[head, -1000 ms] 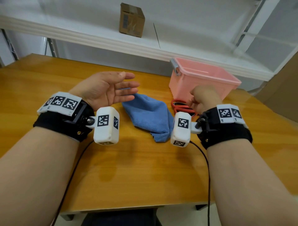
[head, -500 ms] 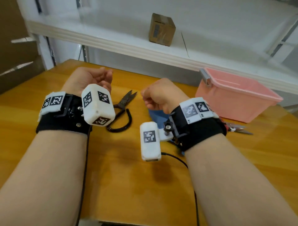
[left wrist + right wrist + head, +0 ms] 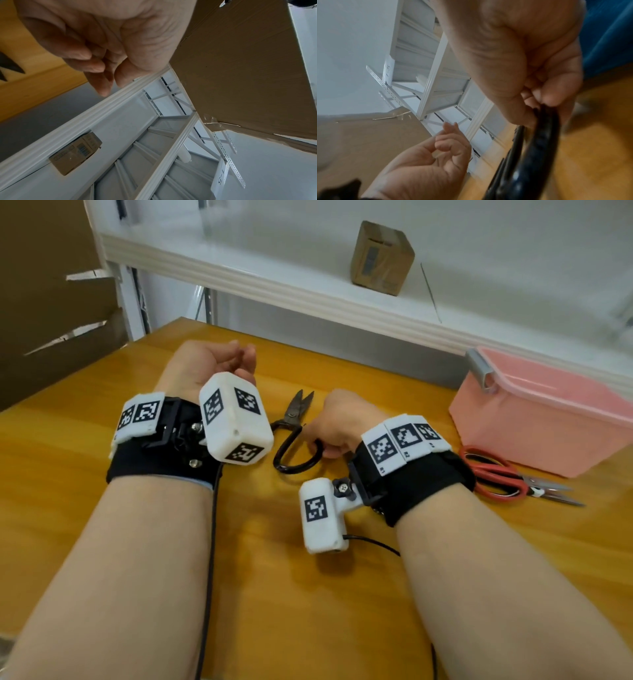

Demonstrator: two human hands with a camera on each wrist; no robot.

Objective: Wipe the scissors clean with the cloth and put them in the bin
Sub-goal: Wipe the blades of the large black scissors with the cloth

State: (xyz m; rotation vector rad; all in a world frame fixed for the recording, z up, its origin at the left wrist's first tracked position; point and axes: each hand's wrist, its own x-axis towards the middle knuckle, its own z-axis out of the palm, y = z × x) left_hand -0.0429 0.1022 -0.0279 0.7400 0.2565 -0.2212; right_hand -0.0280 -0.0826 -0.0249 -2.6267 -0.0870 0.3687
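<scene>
The right hand (image 3: 337,424) grips the black scissors (image 3: 294,436) by their handle loop on the table (image 3: 274,594).

The table (image 3: 342,594) is honey-yellow wood with darker grain. One pair of scissors (image 3: 293,436) is black throughout; another pair (image 3: 503,477) has red handles. The bin (image 3: 534,436) is pink, the cloth (image 3: 607,40) blue, the wrist straps (image 3: 428,484) black with checkered black-and-white tags.

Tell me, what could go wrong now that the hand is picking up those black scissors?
The right hand pinches only the looped handle of the black scissors, so they might swing or slip. Their blades stand slightly apart, pointing away, and could nick the empty left hand nearby. The red scissors lie beside the pink bin, just behind the right wrist, which might bump them.
</scene>
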